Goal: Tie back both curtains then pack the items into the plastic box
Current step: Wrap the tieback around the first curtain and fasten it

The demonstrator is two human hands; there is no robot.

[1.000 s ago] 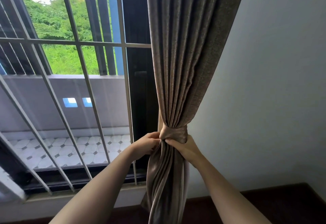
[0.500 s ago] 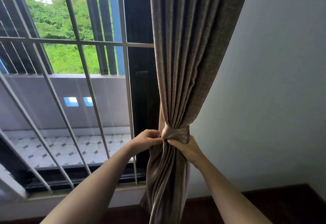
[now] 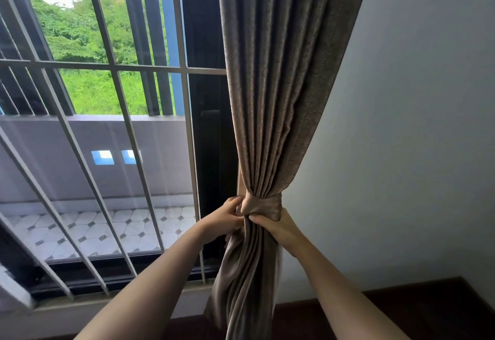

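Observation:
A brown curtain [image 3: 278, 85] hangs at the right edge of the window, gathered into a bunch at waist height. A band of the same brown fabric, the tieback [image 3: 263, 205], wraps tightly around the bunch. My left hand [image 3: 227, 215] pinches the tieback's left end, fingers curled against the fabric. My right hand [image 3: 276, 226] grips the gathered curtain just under the tieback, thumb pressed across the folds. Below my hands the curtain falls loose toward the floor. The plastic box and the other curtain are out of view.
A window with white metal bars [image 3: 117, 114] fills the left side, with a tiled balcony [image 3: 107, 230] beyond. A plain white wall [image 3: 401, 138] stands to the right. A dark floor and skirting [image 3: 415, 310] run along the bottom right.
The view has shifted slightly, so the curtain and my hands sit a little further right. My left hand's fingers have worked closer onto the tieback's end. My right hand keeps its grip.

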